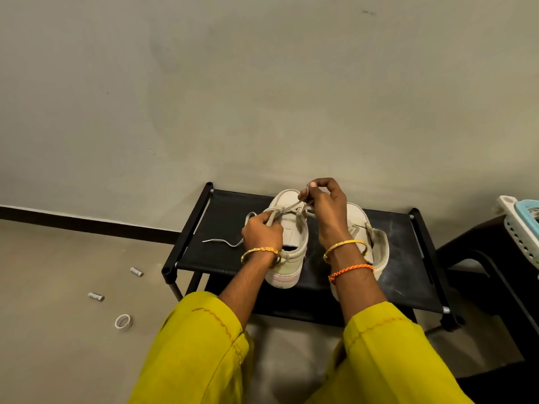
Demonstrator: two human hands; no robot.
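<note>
The sneaker point(294, 230) stands on the rack point(221, 228) near its back edge; the left hand point(262, 233) grips one lace point(287, 209), the right hand point(325, 212) pinches the other; uneven pulling could slip the knot loose.

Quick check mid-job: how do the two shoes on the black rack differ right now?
The left shoe has its lace held by both the left hand and the right hand; no hand holds the right shoe. The left shoe shows almost whole; the right shoe is partly hidden behind the right hand. Both are off-white and sit on the rack, toes toward the wall.
</note>
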